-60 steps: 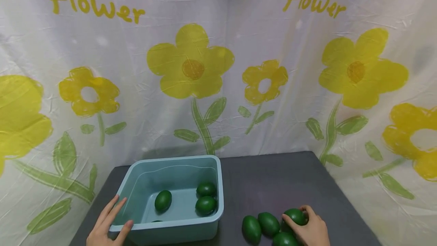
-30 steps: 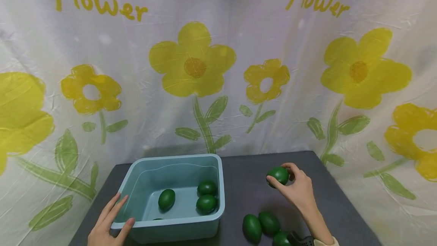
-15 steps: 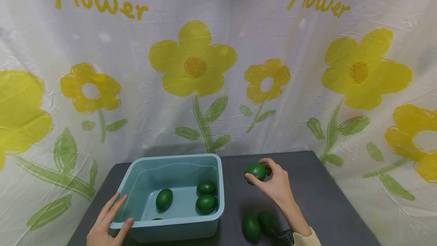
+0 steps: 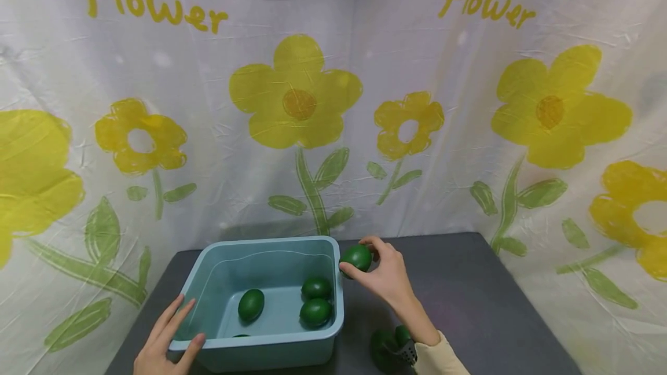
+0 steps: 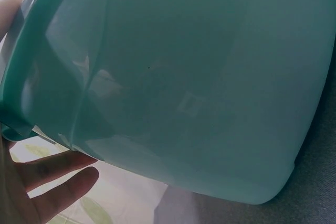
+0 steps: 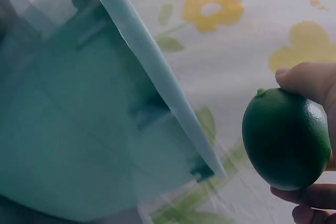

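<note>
Gripping a green lime [image 4: 356, 257] in our right hand [image 4: 384, 274], we hold it just beside the blue tub's [image 4: 260, 342] far right corner; our left hand [image 4: 162, 342] rests open against the tub's near rim.

The tub [image 4: 333, 274] sits on the table [image 4: 469, 282] toward its left side, close to the near edge. My left hand [image 4: 164, 343] rests on the tub's near left corner. Inside, three limes [image 4: 315, 312] lie on the bottom, two against the right wall. My right hand [image 4: 385, 274] holds a lime [image 4: 356, 258] just beside the tub's far right corner. More limes [image 4: 383, 345] lie at the near edge, right of the tub, partly behind my wrist.
</note>
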Demonstrator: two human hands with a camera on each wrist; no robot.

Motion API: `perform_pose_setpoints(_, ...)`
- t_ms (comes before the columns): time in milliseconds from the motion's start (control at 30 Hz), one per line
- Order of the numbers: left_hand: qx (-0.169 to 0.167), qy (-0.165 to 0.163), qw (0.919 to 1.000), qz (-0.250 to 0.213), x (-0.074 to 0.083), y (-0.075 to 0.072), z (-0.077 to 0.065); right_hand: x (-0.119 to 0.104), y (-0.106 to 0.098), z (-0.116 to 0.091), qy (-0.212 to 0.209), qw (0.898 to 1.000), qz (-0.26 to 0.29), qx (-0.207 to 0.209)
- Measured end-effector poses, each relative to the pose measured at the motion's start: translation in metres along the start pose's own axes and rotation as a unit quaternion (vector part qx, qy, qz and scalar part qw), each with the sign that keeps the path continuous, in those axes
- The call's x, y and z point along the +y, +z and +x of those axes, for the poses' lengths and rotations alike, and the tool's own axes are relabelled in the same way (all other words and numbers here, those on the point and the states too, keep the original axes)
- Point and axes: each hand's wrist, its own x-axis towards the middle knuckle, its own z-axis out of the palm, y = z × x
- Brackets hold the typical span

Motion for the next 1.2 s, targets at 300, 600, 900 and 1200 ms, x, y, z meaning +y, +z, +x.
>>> perform_pose_setpoints(300, 0.012, 0.002, 0.9999, -0.003, 0.0, 0.001, 0.001, -0.016, 0.018, 0.007, -0.027, 0.999, 0.026, -0.033)
perform_pose_setpoints(600, 0.027, 0.004, 0.9996, -0.005, -0.001, 0.003, 0.0, -0.023, 0.037, 0.013, -0.011, 0.995, 0.02, -0.093)
perform_pose_setpoints(900, 0.017, 0.001, 0.9998, -0.014, -0.003, 0.003, 0.0, -0.022, 0.054, 0.014, -0.026, 0.989, -0.037, -0.14)
perform_pose_setpoints(1200, 0.009, 0.0, 1.0, -0.005, -0.003, 0.003, 0.001, -0.024, 0.057, 0.018, -0.073, 0.978, -0.124, -0.151)
